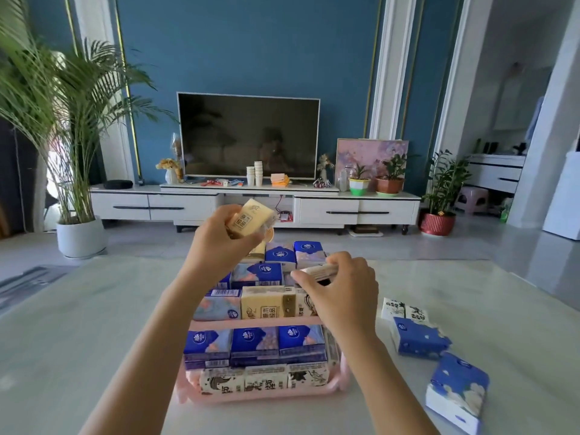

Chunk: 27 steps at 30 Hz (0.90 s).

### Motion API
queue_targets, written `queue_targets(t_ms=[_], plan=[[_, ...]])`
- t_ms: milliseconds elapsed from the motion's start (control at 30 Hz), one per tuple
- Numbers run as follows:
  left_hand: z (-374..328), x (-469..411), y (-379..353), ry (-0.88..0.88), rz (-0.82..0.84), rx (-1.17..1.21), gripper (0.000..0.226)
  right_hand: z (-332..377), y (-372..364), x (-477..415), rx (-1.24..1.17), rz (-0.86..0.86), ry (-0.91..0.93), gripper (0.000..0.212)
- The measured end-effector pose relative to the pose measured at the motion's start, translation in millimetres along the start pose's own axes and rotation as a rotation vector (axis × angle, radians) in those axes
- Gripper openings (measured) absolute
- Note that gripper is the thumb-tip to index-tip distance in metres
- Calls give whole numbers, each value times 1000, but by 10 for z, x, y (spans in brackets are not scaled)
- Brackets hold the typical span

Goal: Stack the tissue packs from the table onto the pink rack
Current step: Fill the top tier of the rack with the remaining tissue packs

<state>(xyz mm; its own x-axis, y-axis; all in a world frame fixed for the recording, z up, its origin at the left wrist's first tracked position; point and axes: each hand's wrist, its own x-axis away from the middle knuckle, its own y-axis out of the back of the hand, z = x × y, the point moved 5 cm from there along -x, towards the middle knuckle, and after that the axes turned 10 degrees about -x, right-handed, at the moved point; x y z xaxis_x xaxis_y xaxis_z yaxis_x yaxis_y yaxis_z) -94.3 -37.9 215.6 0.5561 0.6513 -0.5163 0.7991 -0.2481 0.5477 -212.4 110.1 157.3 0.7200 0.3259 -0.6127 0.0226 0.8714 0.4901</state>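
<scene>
Head view: gripping cream wrapped tissue pack in left hand, pinching flat white pack in right hand; may topple twelve-o'clock heap on pink plastic rack if placed crooked.

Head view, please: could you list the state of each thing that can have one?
Pink rack: both tiers hold packs.
Left hand: grips a yellow pack above the rack.
Right hand: pinches a white pack over the top tier.
Loose packs: lying on the table.
Television: off.
</scene>
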Motion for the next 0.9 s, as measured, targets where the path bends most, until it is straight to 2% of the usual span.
queue_targets(t_ms=[133, 200, 333, 433, 567, 700, 833, 900], plan=[[75, -28, 20, 13, -2, -2, 56, 99, -82, 44, 129, 87, 60, 60], [101, -47, 19, 16, 9, -14, 56, 131, -70, 41, 128, 71, 60, 57], [86, -57, -118, -34, 114, -44, 59, 125, 157, -62, -55, -84, -7, 57], [-17, -23, -329, -109, 209, -110, 61, 6, 409, -201, -241, -100, -101, 57], [-159, 58, -610, -202, 340, -145, 58, -243, 622, -288, -355, -154, -211, 48], [-159, 102, -782, -213, 438, -189, 53, -287, 582, -278, -385, -125, -230, 47], [-97, 122, -882, -256, 506, -432, 49, -292, 547, -255, -408, -105, -232, 47], [-84, 105, -897, -247, 505, -392, 45, -313, 555, -260, -413, -112, -240, 48]])
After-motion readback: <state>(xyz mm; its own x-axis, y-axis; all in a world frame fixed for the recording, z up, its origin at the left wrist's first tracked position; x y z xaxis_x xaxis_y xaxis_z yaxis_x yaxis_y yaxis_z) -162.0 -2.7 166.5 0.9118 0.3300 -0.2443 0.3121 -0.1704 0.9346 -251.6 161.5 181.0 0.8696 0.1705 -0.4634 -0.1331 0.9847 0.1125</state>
